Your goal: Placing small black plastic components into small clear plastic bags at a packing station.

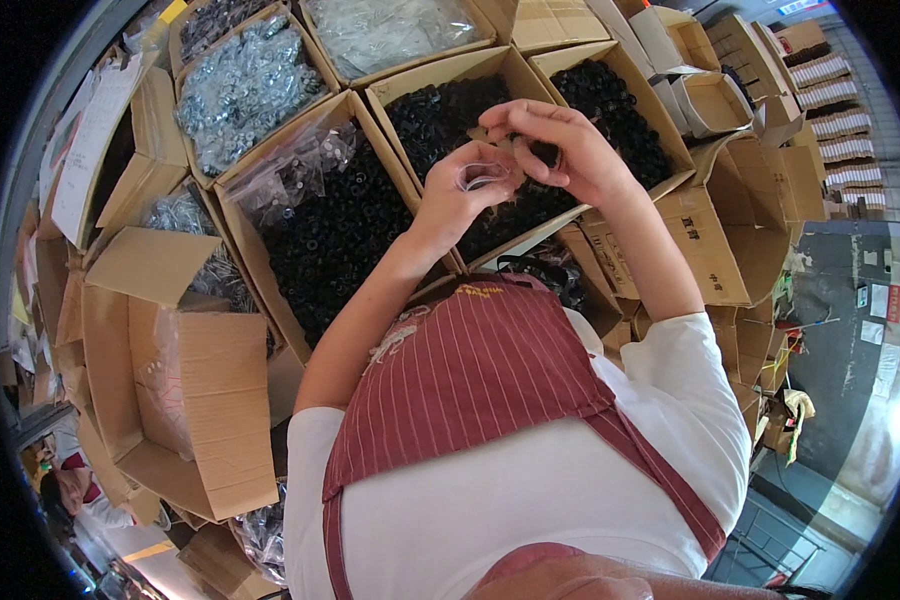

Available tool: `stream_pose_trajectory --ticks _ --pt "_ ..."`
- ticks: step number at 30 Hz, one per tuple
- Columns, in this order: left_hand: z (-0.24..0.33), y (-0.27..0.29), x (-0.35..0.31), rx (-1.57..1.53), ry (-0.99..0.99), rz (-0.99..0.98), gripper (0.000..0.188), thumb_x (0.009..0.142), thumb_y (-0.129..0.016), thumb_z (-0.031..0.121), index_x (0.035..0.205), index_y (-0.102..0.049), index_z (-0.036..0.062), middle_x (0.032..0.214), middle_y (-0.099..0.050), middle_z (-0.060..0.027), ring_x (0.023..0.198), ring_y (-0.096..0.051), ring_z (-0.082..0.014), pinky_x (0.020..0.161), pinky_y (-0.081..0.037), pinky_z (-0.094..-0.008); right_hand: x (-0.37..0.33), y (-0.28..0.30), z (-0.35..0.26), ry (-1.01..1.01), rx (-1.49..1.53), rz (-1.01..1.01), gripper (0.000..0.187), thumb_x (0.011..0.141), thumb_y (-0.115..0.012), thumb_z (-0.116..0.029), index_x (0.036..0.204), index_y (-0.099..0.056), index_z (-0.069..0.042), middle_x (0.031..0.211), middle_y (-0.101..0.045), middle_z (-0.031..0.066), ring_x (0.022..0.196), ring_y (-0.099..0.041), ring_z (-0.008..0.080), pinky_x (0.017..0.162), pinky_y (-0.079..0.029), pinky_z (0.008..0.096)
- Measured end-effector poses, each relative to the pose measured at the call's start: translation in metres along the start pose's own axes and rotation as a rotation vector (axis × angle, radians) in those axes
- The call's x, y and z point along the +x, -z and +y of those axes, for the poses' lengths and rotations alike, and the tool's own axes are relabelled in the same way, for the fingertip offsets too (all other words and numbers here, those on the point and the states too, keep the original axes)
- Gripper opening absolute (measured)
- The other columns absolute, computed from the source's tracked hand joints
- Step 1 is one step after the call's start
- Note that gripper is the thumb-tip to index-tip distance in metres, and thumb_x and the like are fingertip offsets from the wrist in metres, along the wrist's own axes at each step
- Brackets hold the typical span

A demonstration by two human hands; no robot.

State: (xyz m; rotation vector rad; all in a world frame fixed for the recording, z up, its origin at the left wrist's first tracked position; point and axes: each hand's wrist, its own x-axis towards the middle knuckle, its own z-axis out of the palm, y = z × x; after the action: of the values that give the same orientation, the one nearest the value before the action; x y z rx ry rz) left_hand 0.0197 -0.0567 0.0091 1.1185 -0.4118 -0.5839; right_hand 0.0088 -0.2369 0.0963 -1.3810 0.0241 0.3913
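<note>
Both my hands are together above a cardboard box (550, 221) that holds many small black parts (425, 125). My left hand (448, 205) is closed, its fingers curled around a clear plastic piece (486, 177) that looks like a small bag's opening. Close by on the right, the fingers of my right hand (580, 150) are bent into a pinch near the left fingertips. Whatever sits between those right fingers is too small and too hidden to name. Left of the hands, another box holds black ring-shaped parts (320, 255), with a clear bag of small pieces (295, 175) lying on top.
Farther back stand boxes of silvery metal parts (245, 90) and clear plastic pieces (390, 35). More black parts (600, 95) fill a box at the right. An opened carton (225, 400) is at my left, and another open carton (705, 245) at my right.
</note>
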Motion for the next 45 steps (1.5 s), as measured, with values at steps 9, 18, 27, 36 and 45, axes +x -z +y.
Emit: stream_pose_trajectory --ticks 9,18,27,36,45 --pt "-0.013 0.002 0.003 0.047 0.057 0.167 0.027 0.083 -0.070 0.002 0.108 -0.062 0.0001 0.099 -0.066 -0.0060 0.099 -0.062 -0.0156 0.089 -0.049 -0.0296 -0.006 0.023 0.008 -0.023 0.272 -0.082 0.042 0.095 -0.054 -0.009 0.135 -0.052 0.004 0.126 -0.058 0.0158 0.113 -0.058 0.0221 0.099 -0.048 0.0323" --pt "0.001 -0.003 -0.001 -0.033 0.069 0.034 0.032 0.083 -0.071 0.001 0.114 -0.062 0.0010 0.104 -0.066 -0.0063 0.101 -0.062 -0.0152 0.091 -0.049 -0.0295 -0.016 -0.003 -0.007 0.074 -0.109 -0.029 0.024 0.093 -0.060 -0.003 0.114 -0.067 0.003 0.090 -0.069 0.0073 0.057 -0.059 0.0079 0.043 -0.040 0.0202" --pt "0.000 -0.004 -0.002 -0.077 -0.012 0.021 0.050 0.084 -0.066 -0.008 0.132 -0.056 0.0008 0.106 -0.066 -0.0067 0.098 -0.064 -0.0157 0.088 -0.053 -0.0288 -0.014 -0.015 -0.004 0.097 -0.371 -0.047 0.022 0.092 -0.063 -0.003 0.111 -0.074 -0.003 0.067 -0.064 0.0007 0.050 -0.052 0.0029 0.041 -0.033 0.0177" --pt "0.001 -0.002 -0.001 -0.023 -0.048 0.087 0.028 0.085 -0.068 0.003 0.112 -0.061 0.0028 0.100 -0.066 -0.0061 0.096 -0.062 -0.0142 0.088 -0.047 -0.0269 0.012 0.030 0.010 0.047 0.039 0.011 0.036 0.103 -0.050 -0.026 0.126 -0.063 -0.002 0.125 -0.065 0.0102 0.101 -0.065 0.0162 0.079 -0.053 0.0286" --pt "0.001 -0.002 -0.002 -0.028 -0.001 0.027 0.030 0.083 -0.070 0.003 0.112 -0.061 0.0026 0.100 -0.065 -0.0042 0.097 -0.062 -0.0140 0.089 -0.048 -0.0284 -0.014 0.004 0.002 0.255 -0.336 -0.124 0.036 0.074 -0.066 -0.010 0.110 -0.073 -0.009 0.145 -0.051 0.0139 0.137 -0.045 0.0308 0.114 -0.034 0.0439"
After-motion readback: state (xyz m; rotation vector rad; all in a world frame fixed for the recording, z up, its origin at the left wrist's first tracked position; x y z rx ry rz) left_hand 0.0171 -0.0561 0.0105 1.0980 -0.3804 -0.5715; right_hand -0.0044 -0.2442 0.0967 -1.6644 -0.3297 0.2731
